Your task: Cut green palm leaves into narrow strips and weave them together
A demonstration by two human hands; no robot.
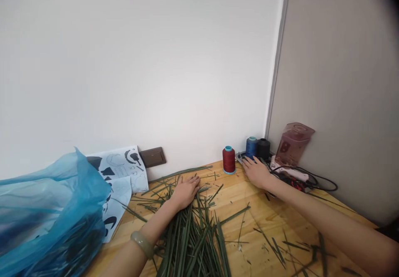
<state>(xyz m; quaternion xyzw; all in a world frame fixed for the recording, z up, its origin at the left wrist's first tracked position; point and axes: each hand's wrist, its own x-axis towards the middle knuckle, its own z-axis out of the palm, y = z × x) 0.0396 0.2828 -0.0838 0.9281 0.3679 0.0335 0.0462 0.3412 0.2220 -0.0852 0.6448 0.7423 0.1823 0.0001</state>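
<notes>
My left hand (186, 191) lies flat, fingers stretched out, on a heap of long green leaf strips (195, 237) spread over the wooden table (249, 243). A pale green bangle (142, 244) sits on that wrist. My right hand (257, 171) reaches to the far right corner with fingers spread, resting on a small flat object beside a blue thread spool (251, 147) and a black spool (263, 148). What lies under its fingers is hidden. A red thread spool (228, 160) stands between the two hands.
A blue plastic bag (46, 214) bulges at the left edge. Printed paper sheets (123, 177) lean against the white wall by a brown wall plate (152, 157). A pinkish plastic pouch (293, 143), a white tool and black cables (314, 180) crowd the right corner.
</notes>
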